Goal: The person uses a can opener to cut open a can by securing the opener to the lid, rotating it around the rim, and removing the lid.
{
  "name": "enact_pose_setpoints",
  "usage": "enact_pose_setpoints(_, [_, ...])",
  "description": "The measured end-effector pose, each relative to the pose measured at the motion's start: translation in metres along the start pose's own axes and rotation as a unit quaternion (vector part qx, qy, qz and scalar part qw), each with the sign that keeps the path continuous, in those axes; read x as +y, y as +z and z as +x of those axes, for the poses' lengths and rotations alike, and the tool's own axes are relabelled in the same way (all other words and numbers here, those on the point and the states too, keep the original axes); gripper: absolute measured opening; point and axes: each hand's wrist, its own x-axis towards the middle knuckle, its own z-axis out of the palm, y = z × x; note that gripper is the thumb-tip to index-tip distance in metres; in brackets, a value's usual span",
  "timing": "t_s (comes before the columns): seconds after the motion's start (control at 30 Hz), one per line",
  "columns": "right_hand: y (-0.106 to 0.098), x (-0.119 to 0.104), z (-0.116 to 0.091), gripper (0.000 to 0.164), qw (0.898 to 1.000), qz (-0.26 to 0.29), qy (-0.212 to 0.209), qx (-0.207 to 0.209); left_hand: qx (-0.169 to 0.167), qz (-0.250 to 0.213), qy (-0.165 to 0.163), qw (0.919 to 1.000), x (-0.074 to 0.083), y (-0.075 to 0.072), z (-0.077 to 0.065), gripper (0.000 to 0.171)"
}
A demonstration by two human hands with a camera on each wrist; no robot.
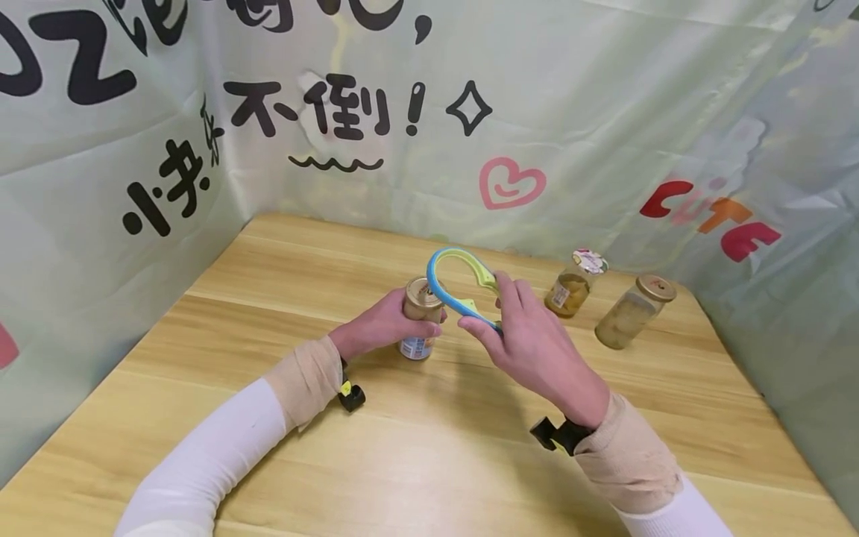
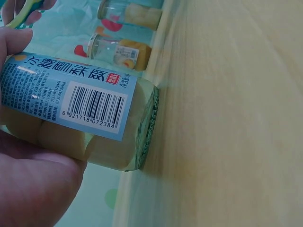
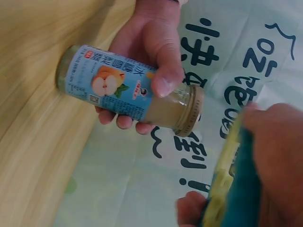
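A glass jar of fruit [image 1: 417, 348] with a gold lid and a blue label stands on the table. My left hand [image 1: 385, 324] grips it around its upper part, thumb across the front. In the right wrist view the label on the jar [image 3: 106, 85] shows a pear picture. My right hand [image 1: 530, 343] holds a blue and yellow-green looped jar opener [image 1: 439, 287] by its two handles. The loop hangs at the lid's right side in the head view; whether it touches the lid I cannot tell.
At the back right stand two more glass jars: one with yellow fruit and a patterned lid [image 1: 569, 287], the other paler with a gold lid [image 1: 631, 315]. A printed cloth [image 1: 376, 186] hangs behind and beside the wooden table [image 1: 376, 462].
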Motion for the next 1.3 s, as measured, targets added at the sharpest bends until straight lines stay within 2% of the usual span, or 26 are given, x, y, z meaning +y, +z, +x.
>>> enact_pose_setpoints(0.13, [0.000, -0.003, 0.003, 0.072, 1.000, -0.011, 0.005, -0.005, 0.001, 0.002, 0.002, 1.0000, 0.000, 0.000, 0.001, 0.048])
enact_pose_setpoints(0.33, [0.005, -0.003, 0.004, 0.080, 0.999, -0.032, -0.002, -0.008, 0.003, -0.003, -0.002, 1.0000, 0.000, 0.001, 0.001, 0.044])
enact_pose_setpoints(0.47, [0.007, -0.005, 0.006, 0.079, 0.999, -0.034, -0.009, 0.004, 0.006, -0.004, 0.003, 1.0000, -0.001, 0.001, 0.001, 0.048])
enact_pose_setpoints(0.63, [0.007, -0.007, 0.009, 0.076, 0.996, -0.071, -0.043, 0.024, 0.005, 0.005, 0.011, 0.9999, -0.001, 0.001, 0.001, 0.056])
enact_pose_setpoints(0.87, [0.009, -0.009, 0.010, 0.073, 0.993, -0.096, -0.059, 0.043, 0.004, 0.006, 0.010, 0.9999, -0.001, 0.001, 0.002, 0.053])
enact_pose_setpoints(1.0, [0.010, -0.010, 0.010, 0.070, 0.994, -0.089, -0.058, 0.037, 0.002, 0.006, 0.012, 0.9999, 0.000, 0.001, 0.001, 0.055])
enact_pose_setpoints(1.17, [0.010, -0.013, 0.013, 0.074, 0.995, -0.090, -0.038, 0.013, -0.005, -0.007, 0.026, 0.9996, 0.001, 0.001, 0.000, 0.056])
enact_pose_setpoints(1.3, [0.009, -0.016, 0.016, 0.068, 0.995, -0.094, -0.028, 0.000, -0.006, -0.013, 0.037, 0.9992, 0.000, 0.001, -0.001, 0.056])
